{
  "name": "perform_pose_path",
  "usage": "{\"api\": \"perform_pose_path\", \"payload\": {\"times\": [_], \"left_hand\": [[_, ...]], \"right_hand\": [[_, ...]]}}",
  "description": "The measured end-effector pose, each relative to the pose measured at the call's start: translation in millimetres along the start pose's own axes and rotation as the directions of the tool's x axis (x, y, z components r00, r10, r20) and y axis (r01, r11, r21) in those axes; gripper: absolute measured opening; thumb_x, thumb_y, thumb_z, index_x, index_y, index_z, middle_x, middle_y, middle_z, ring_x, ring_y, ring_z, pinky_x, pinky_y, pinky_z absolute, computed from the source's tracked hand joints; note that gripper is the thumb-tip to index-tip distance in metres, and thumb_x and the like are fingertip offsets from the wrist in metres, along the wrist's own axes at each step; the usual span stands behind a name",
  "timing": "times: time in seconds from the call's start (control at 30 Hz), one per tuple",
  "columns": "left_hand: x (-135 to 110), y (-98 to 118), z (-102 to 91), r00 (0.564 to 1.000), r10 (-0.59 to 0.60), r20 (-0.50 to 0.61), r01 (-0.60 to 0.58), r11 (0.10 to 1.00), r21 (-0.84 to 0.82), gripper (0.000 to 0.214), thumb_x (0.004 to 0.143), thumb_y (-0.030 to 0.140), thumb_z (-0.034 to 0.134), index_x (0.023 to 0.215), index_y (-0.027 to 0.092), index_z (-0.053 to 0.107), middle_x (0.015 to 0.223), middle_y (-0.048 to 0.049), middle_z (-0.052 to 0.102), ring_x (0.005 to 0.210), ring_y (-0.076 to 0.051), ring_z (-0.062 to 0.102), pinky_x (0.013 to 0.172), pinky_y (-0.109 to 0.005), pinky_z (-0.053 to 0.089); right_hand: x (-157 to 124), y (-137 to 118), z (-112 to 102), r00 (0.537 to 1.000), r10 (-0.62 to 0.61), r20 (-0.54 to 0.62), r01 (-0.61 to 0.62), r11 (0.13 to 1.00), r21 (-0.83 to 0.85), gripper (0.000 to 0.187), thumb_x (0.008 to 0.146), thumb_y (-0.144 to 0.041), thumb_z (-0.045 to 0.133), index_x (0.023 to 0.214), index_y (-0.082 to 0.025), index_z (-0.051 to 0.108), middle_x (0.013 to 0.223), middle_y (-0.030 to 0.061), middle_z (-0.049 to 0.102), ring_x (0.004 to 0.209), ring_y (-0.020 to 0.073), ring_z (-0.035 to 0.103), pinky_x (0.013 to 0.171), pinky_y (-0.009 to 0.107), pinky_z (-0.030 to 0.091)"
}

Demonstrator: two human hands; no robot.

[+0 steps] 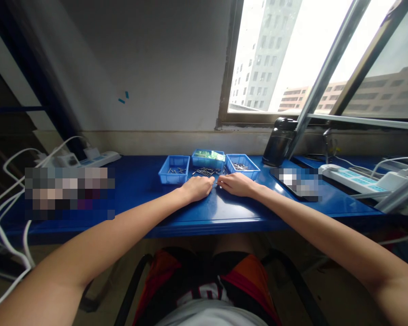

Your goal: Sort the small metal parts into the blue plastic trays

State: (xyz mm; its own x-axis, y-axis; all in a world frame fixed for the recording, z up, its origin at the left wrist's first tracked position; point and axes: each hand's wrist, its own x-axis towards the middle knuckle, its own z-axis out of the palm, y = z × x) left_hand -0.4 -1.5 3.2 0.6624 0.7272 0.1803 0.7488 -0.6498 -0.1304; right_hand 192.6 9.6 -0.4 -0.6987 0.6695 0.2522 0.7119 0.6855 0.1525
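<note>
My left hand (197,187) is closed in a loose fist, thumb and forefinger pinched together near the desk surface. Just to its right, my right hand (237,184) is also closed in a pinch, its fingertips facing the left ones across a small gap. What either pinch holds is too small to name. Beyond the hands lies a loose pile of thin dark metal pieces (206,171), perhaps screws. A blue bin (174,178) at the left has a few such pieces in it. The blue bin on the right (252,174) contains a heap of shiny metal pieces.
Behind the pile, another blue bin (197,159) holds a green packet (211,155). To the right are a black flask (278,142), a phone-like slab (292,183) and a power strip (353,179). White cables (0,253) hang at the left of the blue desk (139,190).
</note>
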Motion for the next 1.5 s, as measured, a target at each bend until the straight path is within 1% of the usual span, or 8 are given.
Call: {"api": "perform_pose_path", "payload": {"times": [0.2,0.4,0.73,0.83,1.0,1.27,1.37,1.5], "left_hand": [[-2.3,-1.6,1.2,0.999,0.040,-0.033,-0.041,0.998,-0.044,0.024,0.090,0.030,0.031,0.093,0.017,0.051,0.089,-0.0100,0.065,0.079,-0.023,0.064,0.069,-0.032,0.048],[-6.3,-4.2,2.4,0.996,-0.001,-0.084,-0.008,0.995,-0.104,0.025,0.090,0.033,0.032,0.092,0.018,0.053,0.082,-0.0077,0.065,0.075,-0.023,0.063,0.065,-0.030,0.046],[-8.9,-3.5,0.3,0.977,-0.037,-0.210,-0.019,0.966,-0.257,0.024,0.089,0.032,0.036,0.093,0.019,0.056,0.089,-0.0052,0.064,0.079,-0.019,0.062,0.066,-0.025,0.045],[-6.6,-6.2,3.7,0.962,-0.037,-0.271,-0.047,0.954,-0.297,0.024,0.088,0.033,0.038,0.096,0.020,0.057,0.090,-0.0035,0.064,0.081,-0.017,0.061,0.070,-0.026,0.046],[-2.6,-12.2,9.6,0.954,0.000,-0.300,-0.109,0.931,-0.348,0.024,0.087,0.030,0.043,0.101,0.021,0.060,0.096,-0.0024,0.065,0.086,-0.016,0.061,0.075,-0.025,0.046],[-1.2,-12.5,7.6,0.941,0.058,-0.332,-0.213,0.867,-0.451,0.019,0.083,0.024,0.048,0.094,0.019,0.062,0.091,-0.0014,0.066,0.077,-0.013,0.060,0.071,-0.022,0.046],[-4.0,-9.7,4.4,0.944,0.037,-0.327,-0.187,0.878,-0.441,0.017,0.079,0.024,0.050,0.093,0.019,0.060,0.087,-0.0013,0.065,0.074,-0.013,0.061,0.071,-0.023,0.046],[-7.2,-7.4,1.9,0.965,-0.062,-0.254,-0.045,0.917,-0.397,0.017,0.078,0.029,0.051,0.091,0.020,0.056,0.078,-0.0005,0.064,0.071,-0.016,0.061,0.065,-0.025,0.046]], "right_hand": [[-5.9,-2.2,0.3,0.998,0.008,-0.061,-0.005,0.999,0.047,0.029,0.090,-0.032,0.034,0.089,-0.017,0.059,0.072,0.0054,0.065,0.056,0.0127,0.053,0.055,0.024,0.028],[-8.9,-2.9,-3.8,0.996,0.047,-0.076,-0.034,0.986,0.161,0.024,0.087,-0.027,0.038,0.090,-0.018,0.060,0.071,0.0046,0.065,0.057,0.0125,0.054,0.055,0.022,0.029],[-7.7,0.5,-0.4,0.992,0.085,-0.094,-0.059,0.966,0.253,0.027,0.089,-0.031,0.039,0.094,-0.018,0.061,0.068,0.0044,0.064,0.059,0.0132,0.056,0.057,0.022,0.033],[-6.1,-0.7,0.2,0.991,0.081,-0.108,-0.045,0.952,0.304,0.028,0.090,-0.031,0.038,0.097,-0.018,0.061,0.071,0.0046,0.064,0.060,0.0131,0.056,0.059,0.021,0.035],[-4.6,-3.8,1.0,0.985,0.093,-0.142,-0.035,0.930,0.365,0.030,0.090,-0.033,0.037,0.098,-0.019,0.062,0.069,0.0035,0.064,0.058,0.0120,0.054,0.059,0.021,0.036],[-4.9,-5.1,2.0,0.987,0.086,-0.133,-0.020,0.902,0.431,0.030,0.089,-0.038,0.040,0.094,-0.018,0.062,0.062,0.0009,0.060,0.054,0.0097,0.050,0.057,0.020,0.035],[-3.9,-5.2,1.8,0.988,0.095,-0.123,-0.034,0.904,0.426,0.029,0.087,-0.040,0.043,0.092,-0.018,0.063,0.060,0.0001,0.058,0.053,0.0093,0.048,0.056,0.020,0.034],[-3.2,-3.8,2.0,0.980,0.153,-0.130,-0.090,0.913,0.398,0.026,0.083,-0.038,0.049,0.097,-0.019,0.061,0.066,0.0003,0.060,0.055,0.0099,0.050,0.056,0.020,0.035]]}}
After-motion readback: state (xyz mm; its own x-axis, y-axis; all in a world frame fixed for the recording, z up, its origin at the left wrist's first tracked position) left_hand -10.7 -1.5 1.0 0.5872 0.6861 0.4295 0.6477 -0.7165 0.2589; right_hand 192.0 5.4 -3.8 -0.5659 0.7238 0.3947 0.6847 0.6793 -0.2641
